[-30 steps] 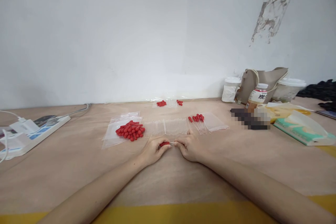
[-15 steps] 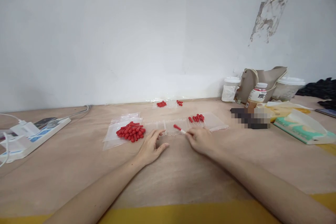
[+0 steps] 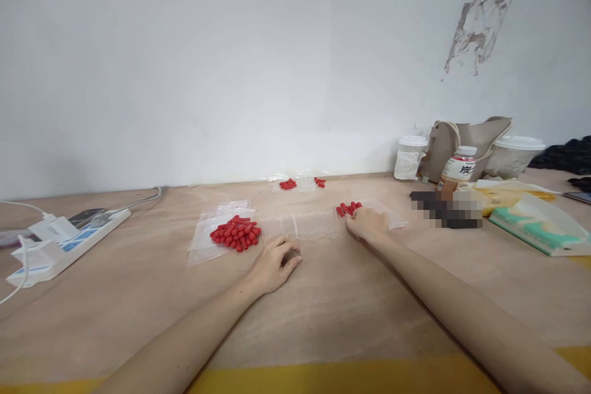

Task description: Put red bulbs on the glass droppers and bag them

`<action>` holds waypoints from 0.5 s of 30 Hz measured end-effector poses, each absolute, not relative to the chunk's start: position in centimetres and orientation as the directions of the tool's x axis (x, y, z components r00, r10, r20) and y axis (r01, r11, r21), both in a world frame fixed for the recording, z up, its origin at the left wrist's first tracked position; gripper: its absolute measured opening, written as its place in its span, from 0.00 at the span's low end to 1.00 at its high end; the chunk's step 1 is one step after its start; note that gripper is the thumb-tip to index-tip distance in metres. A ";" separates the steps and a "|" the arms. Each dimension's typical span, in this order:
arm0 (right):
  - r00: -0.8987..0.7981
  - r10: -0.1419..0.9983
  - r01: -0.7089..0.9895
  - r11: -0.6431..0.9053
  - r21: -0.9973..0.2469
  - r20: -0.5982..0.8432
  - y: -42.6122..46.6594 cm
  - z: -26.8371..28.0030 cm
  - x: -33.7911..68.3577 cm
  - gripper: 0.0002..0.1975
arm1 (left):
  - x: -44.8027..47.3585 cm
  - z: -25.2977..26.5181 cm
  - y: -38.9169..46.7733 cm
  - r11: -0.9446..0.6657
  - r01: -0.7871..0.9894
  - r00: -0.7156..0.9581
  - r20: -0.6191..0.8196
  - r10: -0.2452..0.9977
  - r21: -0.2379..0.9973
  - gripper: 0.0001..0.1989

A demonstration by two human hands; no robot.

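My left hand (image 3: pixel 273 266) rests on the table just in front of a row of clear thin tubes (image 3: pixel 300 225), fingers curved and thumb apart, with nothing in it. Left of the tubes, a heap of red rubber bulbs (image 3: pixel 235 234) lies on clear plastic bags (image 3: pixel 199 247). My right hand (image 3: pixel 368 223) is at the right end of the row, its fingers closed and pointing down beside a group of red-bulbed droppers (image 3: pixel 348 209). Its fingertips are partly hidden, so what they hold does not show. Another clear bag (image 3: pixel 394 217) lies beyond that hand.
Near the wall lies a clear packet (image 3: pixel 303 184) with more red bulbs. A white power strip (image 3: pixel 95 245) stands at left. Along the right are a lidded cup (image 3: pixel 410 158), a bottle (image 3: pixel 458 170), a grey bag (image 3: pixel 436 151) and a tissue pack (image 3: pixel 538 228).
My right hand has moved right, from the middle of the tube row to the red-bulbed group. The dropper it held no longer shows separately. My left hand has barely moved.
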State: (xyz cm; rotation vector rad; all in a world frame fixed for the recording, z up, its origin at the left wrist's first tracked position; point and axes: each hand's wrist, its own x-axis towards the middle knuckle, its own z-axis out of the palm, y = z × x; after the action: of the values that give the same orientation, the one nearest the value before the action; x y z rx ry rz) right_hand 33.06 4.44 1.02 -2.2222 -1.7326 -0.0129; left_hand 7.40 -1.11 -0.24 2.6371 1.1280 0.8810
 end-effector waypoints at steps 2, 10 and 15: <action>0.259 0.948 0.945 -0.208 -0.253 0.185 4.4 0.9 33.2 0.18 | 7.4 -0.2 -1.1 -0.710 0.619 0.553 0.455 0.698 0.337 0.07; 0.239 0.962 0.937 -0.193 -0.292 0.130 4.1 1.1 33.3 0.22 | 7.5 0.0 -1.2 -0.706 0.624 0.558 0.441 0.703 0.335 0.07; 0.156 0.961 0.967 -0.101 -0.236 0.228 4.0 1.5 32.1 0.20 | 7.5 0.0 -1.2 -0.702 0.629 0.557 0.436 0.707 0.335 0.08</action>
State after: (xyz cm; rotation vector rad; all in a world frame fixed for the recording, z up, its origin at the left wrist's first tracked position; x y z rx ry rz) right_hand 32.08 4.04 1.54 -2.1123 -1.8500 -0.0235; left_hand 7.54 -1.17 -0.04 2.6456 1.1428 0.8369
